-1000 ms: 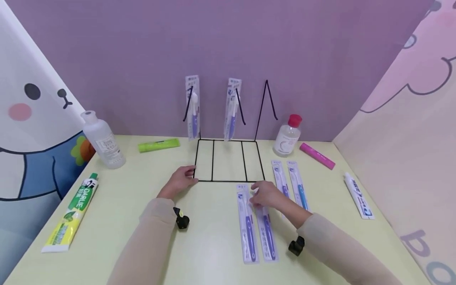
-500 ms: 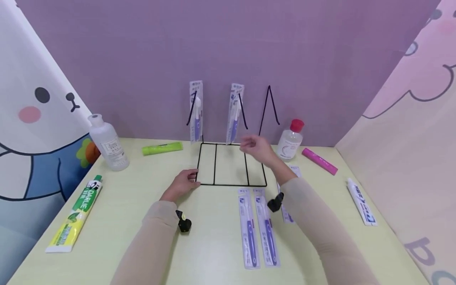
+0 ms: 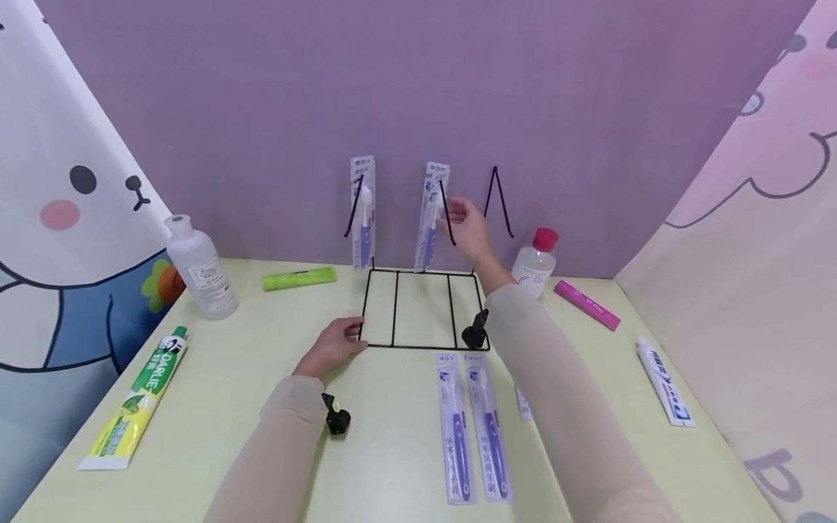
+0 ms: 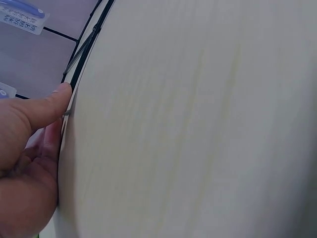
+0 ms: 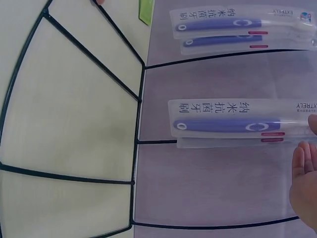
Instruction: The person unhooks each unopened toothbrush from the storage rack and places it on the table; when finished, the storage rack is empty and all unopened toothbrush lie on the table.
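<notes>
A black wire rack (image 3: 425,347) with upright hooks stands on the table. My left hand (image 3: 333,345) grips its front left corner; in the left wrist view the thumb (image 4: 52,105) lies against the wire with fingers behind. Packaged purple toothbrushes (image 3: 363,218) hang on the left hook, and more packaged toothbrushes (image 3: 428,232) hang on the middle hook. My right hand (image 3: 469,231) is raised beside the middle hook, fingers loosely extended. In the right wrist view its thumb (image 5: 313,124) overlaps the middle pack's edge, fingertips just beside it. The right hook (image 3: 500,200) carries nothing.
Two packaged toothbrushes (image 3: 458,436) lie before the rack; another pack (image 3: 523,405) is mostly under the right sleeve. Around stand or lie a white bottle (image 3: 203,269), red-capped bottle (image 3: 535,265), green tube (image 3: 299,279), pink tube (image 3: 587,305), yellow-green toothpaste (image 3: 140,399) and white tube (image 3: 663,381).
My right hand has left the toothbrush packs on the table and risen up and back to the middle hook. The left hand keeps its grip on the rack's corner.
</notes>
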Motion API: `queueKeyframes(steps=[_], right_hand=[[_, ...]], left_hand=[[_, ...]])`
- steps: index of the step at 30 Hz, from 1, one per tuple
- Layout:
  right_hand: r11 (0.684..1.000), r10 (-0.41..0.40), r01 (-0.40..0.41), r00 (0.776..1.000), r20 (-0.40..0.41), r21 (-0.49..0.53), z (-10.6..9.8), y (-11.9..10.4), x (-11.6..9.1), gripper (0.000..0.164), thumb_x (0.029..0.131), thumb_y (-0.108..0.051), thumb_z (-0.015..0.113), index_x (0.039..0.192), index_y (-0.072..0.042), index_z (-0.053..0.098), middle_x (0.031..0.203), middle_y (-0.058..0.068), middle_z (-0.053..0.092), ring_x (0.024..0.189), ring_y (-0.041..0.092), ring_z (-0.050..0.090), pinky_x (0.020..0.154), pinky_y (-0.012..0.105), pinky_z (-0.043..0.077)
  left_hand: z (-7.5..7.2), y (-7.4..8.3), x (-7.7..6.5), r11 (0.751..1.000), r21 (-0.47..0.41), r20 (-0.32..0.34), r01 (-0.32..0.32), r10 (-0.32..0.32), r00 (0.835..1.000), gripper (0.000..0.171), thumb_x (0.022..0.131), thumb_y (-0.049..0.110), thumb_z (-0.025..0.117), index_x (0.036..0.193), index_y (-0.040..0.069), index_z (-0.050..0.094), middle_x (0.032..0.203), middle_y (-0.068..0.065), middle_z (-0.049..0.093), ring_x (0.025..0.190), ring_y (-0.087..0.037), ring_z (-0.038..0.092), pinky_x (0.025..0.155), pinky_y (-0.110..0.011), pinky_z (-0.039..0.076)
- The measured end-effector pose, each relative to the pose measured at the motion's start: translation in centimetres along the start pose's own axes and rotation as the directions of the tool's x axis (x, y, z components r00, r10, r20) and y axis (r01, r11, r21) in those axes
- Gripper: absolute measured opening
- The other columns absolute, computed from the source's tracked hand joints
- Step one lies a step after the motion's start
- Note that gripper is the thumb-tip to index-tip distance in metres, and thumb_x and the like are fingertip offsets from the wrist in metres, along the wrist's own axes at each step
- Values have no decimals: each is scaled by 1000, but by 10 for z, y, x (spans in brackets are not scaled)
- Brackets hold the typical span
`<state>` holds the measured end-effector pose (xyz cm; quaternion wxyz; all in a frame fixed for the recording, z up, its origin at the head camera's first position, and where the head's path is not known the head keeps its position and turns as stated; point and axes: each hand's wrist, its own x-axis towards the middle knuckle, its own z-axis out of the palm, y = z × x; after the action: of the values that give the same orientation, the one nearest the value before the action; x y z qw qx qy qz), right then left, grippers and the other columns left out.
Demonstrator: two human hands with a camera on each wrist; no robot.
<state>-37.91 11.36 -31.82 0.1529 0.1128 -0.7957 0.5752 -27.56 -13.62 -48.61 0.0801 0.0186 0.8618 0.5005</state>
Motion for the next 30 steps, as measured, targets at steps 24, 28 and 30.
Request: queueKeyframes(steps=[24,28,30], right_hand=[[990,3,-2,1000,-6,138,5,-15,4,35,82,7,60,115,5,48,108,19,56,97,25,52,84,27,43],[991,12,-12,1000,3,133,7,-18,0,31,84,6,58,114,5,49,105,18,56,93,24,52,83,32,45],[987,10,-9,1000,-1,159,9,-18,0,30,84,6,57,113,5,50,104,18,56,91,24,53,83,37,47]], left_hand=[[-3,4,0,1000,-5,1,3,-3,1000,55,82,4,65,133,4,43,123,-16,47,112,-29,44,94,-41,37],[-2,4,-3,1000,5,11,-11,11,1000,55,83,4,64,132,1,42,123,-18,47,112,-30,44,93,-41,38],[-2,4,-3,1000,14,4,-19,19,1000,54,83,4,64,132,1,43,122,-17,47,112,-29,44,92,-41,38]])
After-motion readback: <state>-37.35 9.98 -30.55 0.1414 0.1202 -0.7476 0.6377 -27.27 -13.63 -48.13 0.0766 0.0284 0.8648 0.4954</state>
